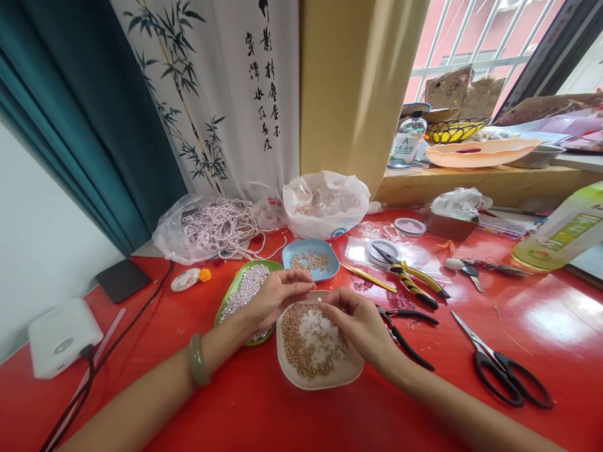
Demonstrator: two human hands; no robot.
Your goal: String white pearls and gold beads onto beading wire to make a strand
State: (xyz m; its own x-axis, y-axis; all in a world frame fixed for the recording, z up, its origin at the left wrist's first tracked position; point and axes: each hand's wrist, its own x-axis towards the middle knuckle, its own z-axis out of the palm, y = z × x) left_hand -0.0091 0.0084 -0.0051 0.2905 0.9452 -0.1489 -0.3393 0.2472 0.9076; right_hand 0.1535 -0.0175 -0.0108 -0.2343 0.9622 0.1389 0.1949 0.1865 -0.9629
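My left hand (284,291), with a jade bangle on its wrist, is held over the back edge of a white dish (315,380) of small gold beads (296,345). Its thumb and fingers are pinched together. My right hand (352,314) is also pinched, close to the left one above the dish, with a tiny whitish bead at its fingertips. What the left fingertips hold is too small to make out. A green tray (221,305) of white pearls (249,289) lies left of the dish, partly behind my left forearm. Behind the hands is a blue dish (333,256) with gold pieces.
Yellow-black pliers (414,285), red-black cutters (406,339), scissors (502,370) and yellow tweezers (372,278) lie to the right on the red table (226,408). Bags with bead strands (221,223) stand at the back. A white box (65,338) with a cable is at left.
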